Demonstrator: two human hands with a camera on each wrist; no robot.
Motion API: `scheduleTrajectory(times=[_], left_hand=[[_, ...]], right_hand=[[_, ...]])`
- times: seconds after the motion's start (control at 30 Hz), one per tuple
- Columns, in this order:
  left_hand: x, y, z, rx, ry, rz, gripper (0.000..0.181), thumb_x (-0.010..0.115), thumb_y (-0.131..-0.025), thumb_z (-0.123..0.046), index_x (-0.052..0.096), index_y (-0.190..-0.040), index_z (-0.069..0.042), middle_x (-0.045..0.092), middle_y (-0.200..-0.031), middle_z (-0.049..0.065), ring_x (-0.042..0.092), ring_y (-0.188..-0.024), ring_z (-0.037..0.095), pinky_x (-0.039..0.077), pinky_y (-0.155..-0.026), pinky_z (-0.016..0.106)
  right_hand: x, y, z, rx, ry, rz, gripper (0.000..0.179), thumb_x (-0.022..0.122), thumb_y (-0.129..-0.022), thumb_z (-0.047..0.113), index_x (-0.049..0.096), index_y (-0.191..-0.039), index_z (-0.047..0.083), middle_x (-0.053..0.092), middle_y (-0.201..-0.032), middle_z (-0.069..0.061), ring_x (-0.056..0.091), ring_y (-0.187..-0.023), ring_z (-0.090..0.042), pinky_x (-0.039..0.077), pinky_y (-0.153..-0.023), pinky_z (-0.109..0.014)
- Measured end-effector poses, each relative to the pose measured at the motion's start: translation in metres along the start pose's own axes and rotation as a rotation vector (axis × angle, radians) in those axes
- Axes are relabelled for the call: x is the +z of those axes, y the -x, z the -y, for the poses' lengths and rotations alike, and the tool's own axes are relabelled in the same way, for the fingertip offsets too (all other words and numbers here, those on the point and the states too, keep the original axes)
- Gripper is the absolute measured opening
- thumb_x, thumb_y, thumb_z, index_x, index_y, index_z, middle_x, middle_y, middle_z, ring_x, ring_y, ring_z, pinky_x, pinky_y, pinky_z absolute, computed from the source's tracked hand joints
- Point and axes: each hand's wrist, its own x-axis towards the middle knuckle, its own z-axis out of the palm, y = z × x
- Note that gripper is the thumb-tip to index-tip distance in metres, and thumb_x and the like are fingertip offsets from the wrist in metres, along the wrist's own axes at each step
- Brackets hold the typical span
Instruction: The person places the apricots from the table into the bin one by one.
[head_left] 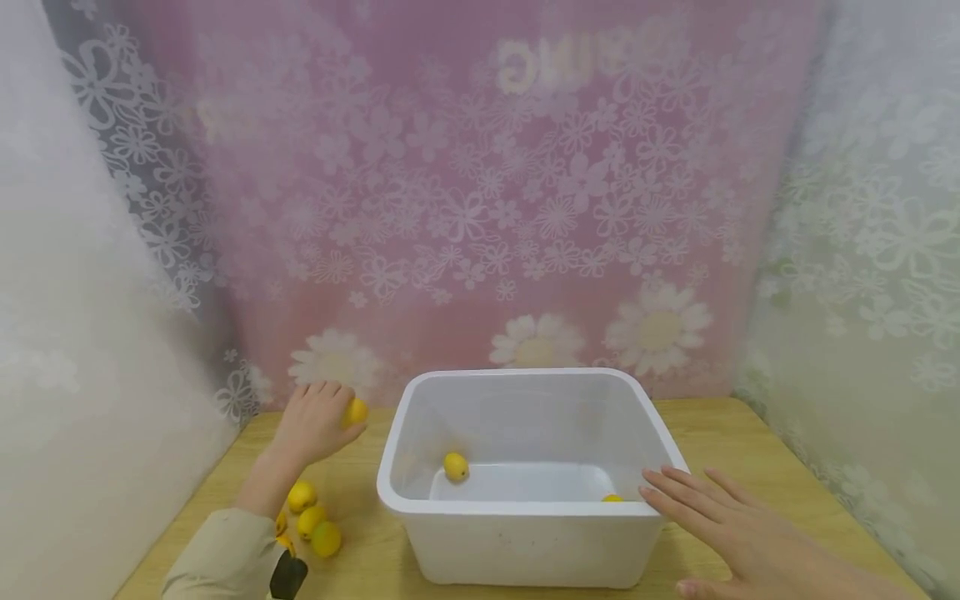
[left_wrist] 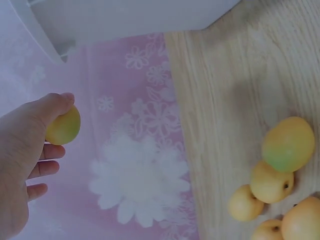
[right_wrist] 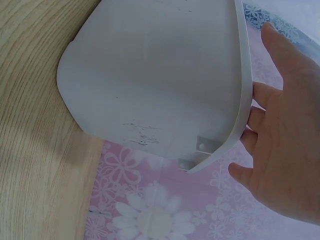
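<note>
My left hand (head_left: pixel 317 423) pinches a small rounded yellow fruit (left_wrist: pixel 66 126) with a greenish side, between thumb and forefinger, in the air left of a white plastic tub (head_left: pixel 525 506). Its other fingers show below the fruit in the left wrist view. Inside the tub, one yellow fruit (head_left: pixel 455 467) lies at the left and another (head_left: pixel 612 498) shows just its top over the front rim. At the tub's right front corner, my right hand (head_left: pixel 723 521) has its fingers extended, with fingertips right at the rim (right_wrist: pixel 246 75).
Several more yellow fruits (head_left: pixel 311 522) lie clustered on the wooden table (head_left: pixel 367 554) left of the tub, partly behind the left sleeve (head_left: pixel 225 554). A pink flowered sheet (head_left: pixel 465 208) hangs behind the table, with pale sheets at both sides.
</note>
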Motion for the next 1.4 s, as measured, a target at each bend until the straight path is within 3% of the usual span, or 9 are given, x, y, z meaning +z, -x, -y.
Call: scheduleTrajectory(times=[0.27, 0.57, 0.83, 1.1, 1.4], left_hand=[[-0.018, -0.016, -0.008, 0.058, -0.014, -0.049, 0.035, 0.071, -0.077, -0.037, 0.059, -0.087, -0.006, 0.058, -0.082, 0.008, 0.053, -0.083, 0.030, 0.042, -0.074, 0.044], [-0.027, -0.030, -0.021, 0.050, 0.077, -0.001, 0.037, 0.068, -0.081, -0.039, 0.060, -0.098, -0.006, 0.059, -0.093, 0.009, 0.052, -0.093, 0.030, 0.043, -0.083, 0.047], [-0.036, -0.041, -0.034, 0.095, 0.046, 0.009, 0.040, 0.068, -0.081, -0.042, 0.061, -0.100, -0.008, 0.061, -0.100, 0.009, 0.054, -0.097, 0.030, 0.043, -0.084, 0.047], [-0.035, -0.050, -0.044, 0.164, 0.050, 0.006, 0.039, 0.069, -0.080, -0.038, 0.062, -0.103, -0.008, 0.061, -0.102, 0.009, 0.053, -0.104, 0.031, 0.039, -0.095, 0.048], [-0.032, -0.059, -0.056, 0.197, 0.045, 0.038, 0.040, 0.069, -0.080, -0.041, 0.061, -0.104, -0.009, 0.060, -0.098, 0.007, 0.052, -0.098, 0.028, 0.040, -0.090, 0.045]], right_hand=[[-0.001, 0.001, 0.001, 0.012, 0.002, 0.007, 0.085, 0.073, -0.074, 0.047, 0.036, -0.145, 0.016, 0.039, -0.146, -0.004, 0.004, -0.141, -0.002, -0.005, -0.110, -0.016], [-0.001, 0.002, 0.001, 0.027, -0.006, 0.020, 0.085, 0.072, -0.075, 0.047, 0.035, -0.145, 0.016, 0.039, -0.146, -0.003, 0.004, -0.141, -0.002, -0.006, -0.110, -0.016], [-0.003, 0.000, 0.002, 0.021, 0.005, 0.010, 0.085, 0.072, -0.075, 0.048, 0.035, -0.145, 0.016, 0.040, -0.145, -0.003, 0.008, -0.141, -0.003, -0.004, -0.111, -0.017], [-0.003, -0.001, 0.003, 0.021, 0.004, 0.009, 0.084, 0.071, -0.075, 0.049, 0.037, -0.144, 0.015, 0.040, -0.146, -0.002, 0.008, -0.141, -0.003, -0.004, -0.111, -0.017], [-0.004, 0.000, 0.003, 0.020, 0.007, 0.011, 0.084, 0.071, -0.075, 0.049, 0.037, -0.144, 0.015, 0.038, -0.147, -0.002, 0.007, -0.142, -0.005, -0.004, -0.111, -0.018]])
